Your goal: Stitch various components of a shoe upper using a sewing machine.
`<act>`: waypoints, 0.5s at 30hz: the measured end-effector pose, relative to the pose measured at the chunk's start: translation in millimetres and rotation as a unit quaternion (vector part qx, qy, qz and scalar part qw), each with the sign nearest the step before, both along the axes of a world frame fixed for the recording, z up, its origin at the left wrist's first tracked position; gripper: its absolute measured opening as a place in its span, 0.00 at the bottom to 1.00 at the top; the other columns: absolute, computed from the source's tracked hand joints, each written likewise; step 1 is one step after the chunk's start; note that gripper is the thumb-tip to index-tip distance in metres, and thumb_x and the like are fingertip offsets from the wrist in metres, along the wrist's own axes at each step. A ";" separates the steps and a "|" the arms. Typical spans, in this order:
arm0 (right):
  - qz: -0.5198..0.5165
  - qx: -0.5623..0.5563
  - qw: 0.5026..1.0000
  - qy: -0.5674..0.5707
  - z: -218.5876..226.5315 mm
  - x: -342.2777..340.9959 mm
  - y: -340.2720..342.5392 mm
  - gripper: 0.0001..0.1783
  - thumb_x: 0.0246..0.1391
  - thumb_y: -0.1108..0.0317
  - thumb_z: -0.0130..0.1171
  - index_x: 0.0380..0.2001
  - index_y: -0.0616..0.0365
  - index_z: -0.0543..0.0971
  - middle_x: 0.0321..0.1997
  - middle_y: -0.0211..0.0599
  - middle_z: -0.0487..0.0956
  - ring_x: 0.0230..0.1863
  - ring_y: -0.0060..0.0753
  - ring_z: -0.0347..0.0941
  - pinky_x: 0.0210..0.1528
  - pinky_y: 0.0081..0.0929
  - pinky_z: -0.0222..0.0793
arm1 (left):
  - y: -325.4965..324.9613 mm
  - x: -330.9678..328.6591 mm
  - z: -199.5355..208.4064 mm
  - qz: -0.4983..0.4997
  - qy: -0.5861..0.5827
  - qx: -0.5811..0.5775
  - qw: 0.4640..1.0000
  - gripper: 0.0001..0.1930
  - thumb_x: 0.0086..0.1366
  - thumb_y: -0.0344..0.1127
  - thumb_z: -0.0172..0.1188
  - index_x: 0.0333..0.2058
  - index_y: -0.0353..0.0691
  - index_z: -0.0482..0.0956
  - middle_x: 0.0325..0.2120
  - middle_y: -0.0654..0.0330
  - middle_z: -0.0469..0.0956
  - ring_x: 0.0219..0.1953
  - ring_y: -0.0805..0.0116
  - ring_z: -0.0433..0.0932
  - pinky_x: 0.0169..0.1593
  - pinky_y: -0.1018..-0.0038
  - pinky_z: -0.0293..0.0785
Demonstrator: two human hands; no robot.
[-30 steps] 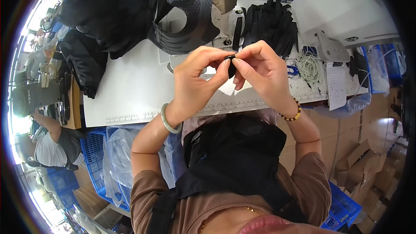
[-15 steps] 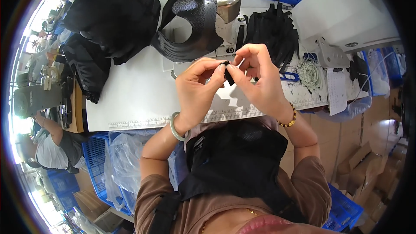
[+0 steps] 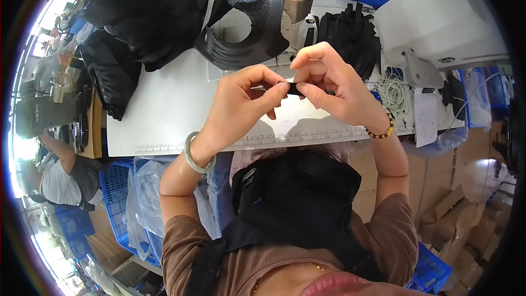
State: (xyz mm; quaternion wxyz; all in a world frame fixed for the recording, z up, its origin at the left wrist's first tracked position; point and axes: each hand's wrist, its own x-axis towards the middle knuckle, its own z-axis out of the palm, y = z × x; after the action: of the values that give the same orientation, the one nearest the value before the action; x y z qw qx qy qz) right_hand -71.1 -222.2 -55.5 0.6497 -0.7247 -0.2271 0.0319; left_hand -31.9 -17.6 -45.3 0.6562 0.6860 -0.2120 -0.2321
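Between my two hands a short black strip [image 3: 294, 89] is held level above the white sewing table [image 3: 159, 118]. My left hand [image 3: 249, 90] pinches its left end between thumb and forefinger. The right end is pinched by my right hand [image 3: 331, 85], with the forefinger raised and bent away from the strip. Just beyond my hands lies a black curved fabric piece [image 3: 241, 57] with a large round opening. A pile of black straps [image 3: 350, 35] lies past my right hand.
Heaped black fabric [image 3: 148, 16] covers the table's far left. A white sewing machine [image 3: 444, 16] stands at right, near a tangle of white cord [image 3: 393, 93]. A ruler strip [image 3: 246, 143] runs along the front edge. Blue crates [image 3: 118, 189] stand below; another person [image 3: 63, 178] sits at left.
My hands have moved apart slightly, and the black strip between them has gone from hanging tilted to level. The curved fabric piece now appears a little higher and farther right in view.
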 end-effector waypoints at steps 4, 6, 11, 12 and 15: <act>-0.095 -0.137 0.980 -0.106 12.6 -9.9 -0.3 0.22 0.50 0.73 0.63 0.49 0.56 0.70 0.32 0.31 0.73 0.26 0.17 0.68 0.27 0.15 0.66 | 1.6 1.1 -2.7 0.014 -0.022 -0.006 1.000 0.07 0.62 0.30 0.59 0.32 0.31 0.76 0.23 0.63 0.77 0.22 0.81 0.73 0.25 0.85 0.69; -0.118 -0.194 0.960 -0.166 7.9 -8.2 -4.0 0.21 0.47 0.70 0.65 0.46 0.55 0.73 0.32 0.31 0.73 0.26 0.19 0.69 0.27 0.16 0.66 | -0.7 0.3 -1.8 0.014 -0.021 -0.015 1.000 0.07 0.62 0.30 0.59 0.32 0.31 0.76 0.24 0.63 0.77 0.22 0.81 0.73 0.25 0.85 0.69; -0.140 -0.215 0.943 -0.214 8.4 -5.6 -5.2 0.16 0.46 0.67 0.67 0.39 0.55 0.77 0.33 0.30 0.75 0.24 0.21 0.69 0.24 0.17 0.67 | -4.5 7.0 -1.2 -0.002 -0.024 -0.041 0.999 0.06 0.63 0.29 0.58 0.33 0.30 0.76 0.24 0.63 0.76 0.22 0.81 0.73 0.25 0.85 0.69; -0.141 -0.215 0.942 -0.215 8.2 -4.8 -5.8 0.16 0.46 0.67 0.67 0.39 0.55 0.77 0.33 0.30 0.75 0.24 0.21 0.69 0.24 0.17 0.67 | -4.7 7.5 -0.2 -0.010 -0.011 -0.043 0.999 0.06 0.62 0.28 0.58 0.34 0.31 0.76 0.24 0.64 0.76 0.22 0.81 0.73 0.25 0.85 0.69; -0.126 -0.212 0.945 -0.215 7.1 -2.4 -5.5 0.16 0.46 0.68 0.67 0.39 0.55 0.77 0.33 0.31 0.75 0.24 0.20 0.70 0.24 0.17 0.67 | -3.6 11.4 3.3 -0.025 -0.004 -0.036 0.999 0.05 0.62 0.27 0.58 0.34 0.31 0.75 0.24 0.64 0.75 0.22 0.82 0.73 0.25 0.85 0.69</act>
State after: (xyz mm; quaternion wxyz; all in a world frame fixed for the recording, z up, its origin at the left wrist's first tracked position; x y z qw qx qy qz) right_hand -73.5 -227.7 -48.4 0.4150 -0.8582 -0.2567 -0.1594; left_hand -20.5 -21.3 -42.0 0.6736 0.6573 -0.2398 -0.2381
